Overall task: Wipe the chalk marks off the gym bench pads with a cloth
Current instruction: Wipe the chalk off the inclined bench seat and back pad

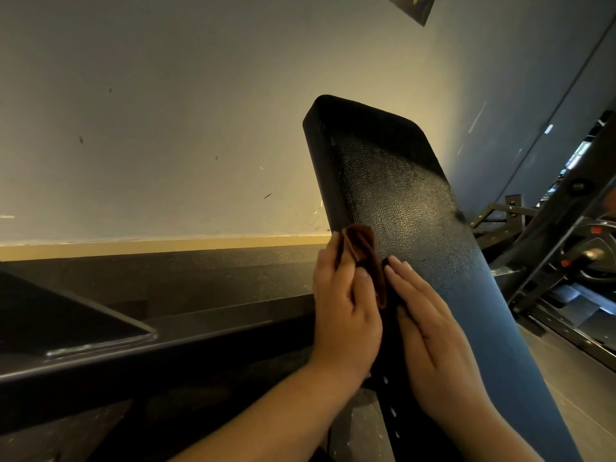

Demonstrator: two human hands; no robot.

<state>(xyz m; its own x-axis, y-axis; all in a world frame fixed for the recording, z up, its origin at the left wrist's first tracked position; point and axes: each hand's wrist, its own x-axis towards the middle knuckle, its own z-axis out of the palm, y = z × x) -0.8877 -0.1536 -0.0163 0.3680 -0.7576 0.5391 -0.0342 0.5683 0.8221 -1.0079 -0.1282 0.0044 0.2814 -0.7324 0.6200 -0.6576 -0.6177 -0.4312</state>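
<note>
Head view: left hand (346,308) pinches the cloth (361,250), right hand (433,335) lies flat on the pad (410,208), which looks smudgy and unwiped mid-frame.

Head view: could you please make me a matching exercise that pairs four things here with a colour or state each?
Things:
1. cloth
2. bench pad
3. left hand
4. right hand

Descriptions:
A. lies flat with fingers straight
B. brown and folded
C. black with a grained surface
D. grips the fabric at the pad's left edge

Pairs: 1-B; 2-C; 3-D; 4-A
</note>
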